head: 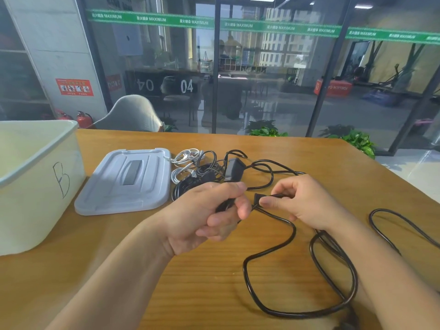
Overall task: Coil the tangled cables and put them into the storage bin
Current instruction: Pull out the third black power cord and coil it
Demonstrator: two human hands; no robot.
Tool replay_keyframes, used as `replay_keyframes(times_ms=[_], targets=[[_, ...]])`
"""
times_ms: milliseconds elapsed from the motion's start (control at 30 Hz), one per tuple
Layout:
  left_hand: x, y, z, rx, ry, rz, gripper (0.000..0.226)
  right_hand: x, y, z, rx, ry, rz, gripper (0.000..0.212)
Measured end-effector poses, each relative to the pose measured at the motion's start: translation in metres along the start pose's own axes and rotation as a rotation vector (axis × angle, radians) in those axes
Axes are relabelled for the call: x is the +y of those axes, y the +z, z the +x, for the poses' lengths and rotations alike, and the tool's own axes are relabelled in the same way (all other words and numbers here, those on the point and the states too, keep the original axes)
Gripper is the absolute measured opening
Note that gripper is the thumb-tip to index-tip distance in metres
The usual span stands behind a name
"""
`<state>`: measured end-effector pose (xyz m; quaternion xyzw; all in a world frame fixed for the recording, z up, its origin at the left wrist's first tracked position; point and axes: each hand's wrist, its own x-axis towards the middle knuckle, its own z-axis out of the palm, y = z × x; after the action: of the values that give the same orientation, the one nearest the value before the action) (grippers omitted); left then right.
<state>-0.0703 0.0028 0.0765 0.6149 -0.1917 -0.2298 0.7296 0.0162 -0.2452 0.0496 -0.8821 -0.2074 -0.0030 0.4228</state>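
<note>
bin [35, 186] lidless, contents unseen; both hands [204, 215] grip black cable [285, 244].

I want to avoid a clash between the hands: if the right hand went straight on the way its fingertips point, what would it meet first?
The right hand pinches the black cable near its plug and points toward the left hand. It would probably meet the left hand's fingers first, though depth is hard to judge here.

Daylight came through the glass wall [262, 75] beyond the hands, even and fairly bright, with reflections clouding the panes. The table [297, 148] showed only faint shadows beneath both forearms. Wide-angle distortion bowed the edges, so the bin [35, 186] left of the hands curved. The picture was slightly soft overall.
</note>
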Motion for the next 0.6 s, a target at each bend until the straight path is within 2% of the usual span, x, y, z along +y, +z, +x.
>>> replay_keyframes(times_ms=[133, 200, 267, 433, 500, 600], targets=[[0.0, -0.001, -0.001, -0.019, -0.014, 0.04, 0.044, -0.002, -0.01, -0.005, 0.0, 0.053, -0.082, 0.033], [-0.002, 0.001, 0.001, -0.014, -0.022, 0.079, 0.045, -0.003, -0.012, -0.007, 0.021, 0.1, -0.155, 0.033], [-0.007, 0.004, 0.004, 0.001, -0.036, 0.131, 0.048, -0.006, -0.006, -0.007, 0.111, 0.109, -0.231, 0.042], [-0.017, 0.007, 0.012, 0.12, -0.064, 0.222, 0.051, -0.025, 0.019, -0.014, 0.418, -0.122, -0.271, 0.051], [-0.022, 0.009, 0.014, 0.169, -0.058, 0.23, 0.051, -0.032, 0.027, -0.017, 0.439, -0.205, -0.225, 0.047], [-0.03, 0.011, 0.021, 0.25, -0.053, 0.236, 0.053, -0.039, 0.034, -0.022, 0.367, -0.262, -0.123, 0.04]])
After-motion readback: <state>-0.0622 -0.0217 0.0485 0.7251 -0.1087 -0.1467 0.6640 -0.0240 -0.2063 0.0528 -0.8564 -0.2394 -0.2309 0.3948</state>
